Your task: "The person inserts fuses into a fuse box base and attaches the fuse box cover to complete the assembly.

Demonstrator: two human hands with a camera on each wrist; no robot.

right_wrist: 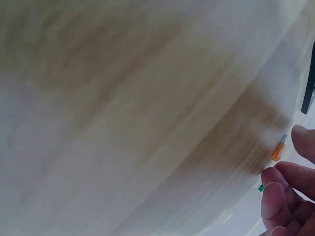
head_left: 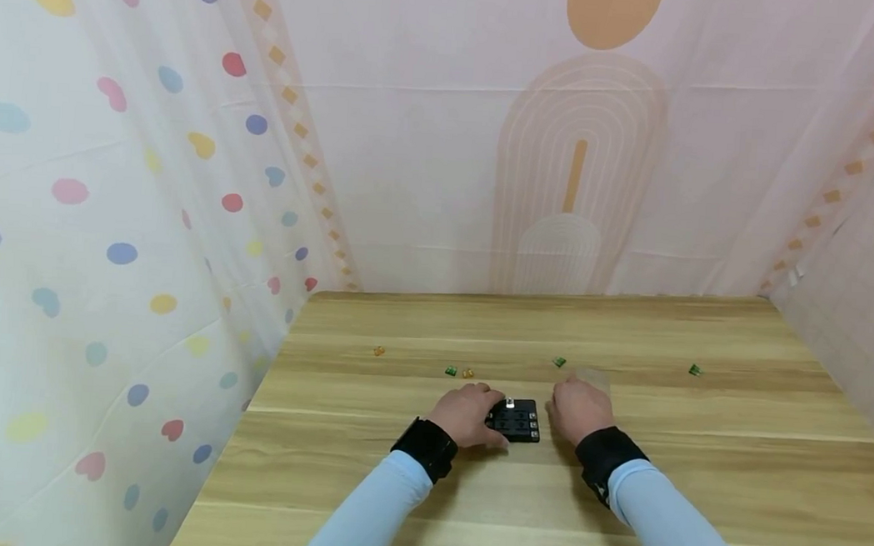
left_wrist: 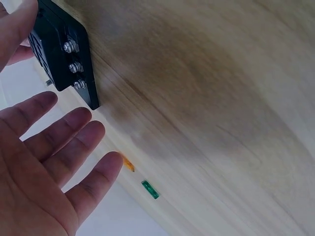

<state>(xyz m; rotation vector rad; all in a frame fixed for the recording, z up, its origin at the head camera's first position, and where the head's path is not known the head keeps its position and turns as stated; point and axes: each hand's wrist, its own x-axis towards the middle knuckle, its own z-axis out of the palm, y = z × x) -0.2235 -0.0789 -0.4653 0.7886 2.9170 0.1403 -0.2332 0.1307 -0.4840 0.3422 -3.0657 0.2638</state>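
Note:
My left hand (head_left: 467, 414) grips the left side of a black fuse block (head_left: 519, 424) on the table, with the thumb near its front edge. In the left wrist view, several fingers spread beside the fuse block (left_wrist: 56, 49), whose silver screw terminals show. My right hand (head_left: 581, 409) is curled a little to the right of the block. In the right wrist view, its thumb and index finger seem to pinch a small orange blade fuse (right_wrist: 279, 149), its metal end upward. Ahead lie a green fuse (head_left: 451, 372) and an orange fuse (head_left: 467, 374), side by side.
Another orange fuse (head_left: 379, 350) lies farther left. One green fuse (head_left: 559, 361) is beyond my right hand, and another green fuse (head_left: 695, 370) lies far right. A clear flat piece (head_left: 597, 378) sits partly behind that hand. Curtains stand behind the wooden table (head_left: 693, 506).

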